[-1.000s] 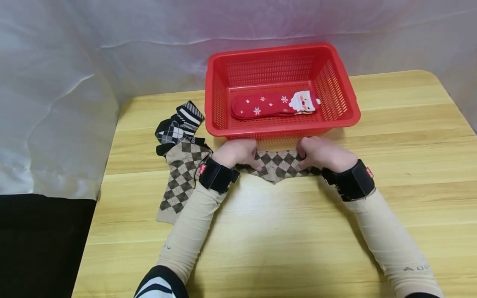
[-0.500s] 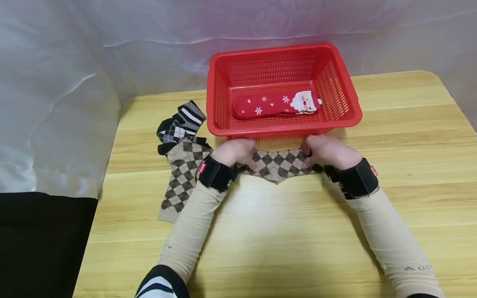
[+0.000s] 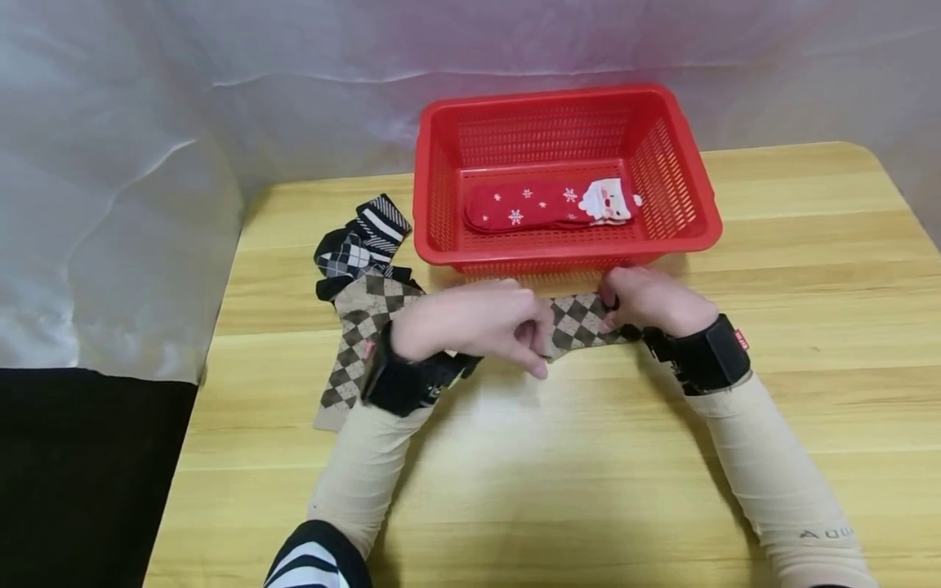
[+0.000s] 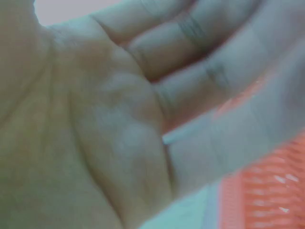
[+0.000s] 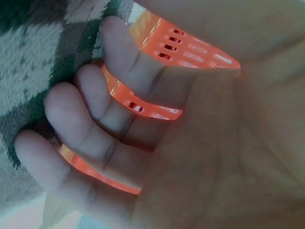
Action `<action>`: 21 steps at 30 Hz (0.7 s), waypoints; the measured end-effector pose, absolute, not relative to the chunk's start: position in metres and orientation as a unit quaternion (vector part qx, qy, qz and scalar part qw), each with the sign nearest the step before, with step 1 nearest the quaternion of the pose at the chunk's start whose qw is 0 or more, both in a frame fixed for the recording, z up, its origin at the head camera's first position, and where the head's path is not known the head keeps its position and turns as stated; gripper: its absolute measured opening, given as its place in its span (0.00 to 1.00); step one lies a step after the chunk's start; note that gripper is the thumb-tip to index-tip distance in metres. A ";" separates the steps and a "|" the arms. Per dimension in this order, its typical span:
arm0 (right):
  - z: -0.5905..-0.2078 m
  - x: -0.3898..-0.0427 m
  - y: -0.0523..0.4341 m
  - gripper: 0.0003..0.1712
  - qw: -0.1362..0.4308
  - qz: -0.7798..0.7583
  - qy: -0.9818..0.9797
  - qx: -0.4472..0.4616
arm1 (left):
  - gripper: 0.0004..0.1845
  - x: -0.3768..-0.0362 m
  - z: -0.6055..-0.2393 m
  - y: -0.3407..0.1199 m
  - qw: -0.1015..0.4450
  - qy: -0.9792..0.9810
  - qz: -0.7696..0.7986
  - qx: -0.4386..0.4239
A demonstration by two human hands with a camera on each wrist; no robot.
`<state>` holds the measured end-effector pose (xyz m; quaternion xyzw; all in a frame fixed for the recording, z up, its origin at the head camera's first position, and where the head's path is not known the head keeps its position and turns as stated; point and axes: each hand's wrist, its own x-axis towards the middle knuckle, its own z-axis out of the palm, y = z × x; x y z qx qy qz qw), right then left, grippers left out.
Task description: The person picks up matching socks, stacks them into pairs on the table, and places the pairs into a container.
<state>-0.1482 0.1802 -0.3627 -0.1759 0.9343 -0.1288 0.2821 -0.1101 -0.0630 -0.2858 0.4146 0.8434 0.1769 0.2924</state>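
Head view, socks being sorted beside a basket. We see the left hand at the centre of the wooden table, fingers curled and pinching the near end of the brown argyle sock; its wrist view shows only a blurred palm. The right hand, at 3 o'clock from the left, rests curled fingertips on the sock's other end, pinning it flat; whether it truly grips, we cannot tell. The sock lies on the table just at 6 o'clock of the red basket, which holds a red Santa sock. A matching argyle sock lies at 9 o'clock of the hands, with black patterned socks at 11 o'clock. We judge the step to be folding this sock. The next move calls for carrying the pinched end toward 3 o'clock, over the pinned end, keeping the edges aligned.
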 end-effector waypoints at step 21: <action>-0.364 -0.151 0.182 0.14 0.292 -0.122 0.932 -0.179 | 0.12 -0.157 -0.299 -0.215 0.197 0.957 0.204 0.068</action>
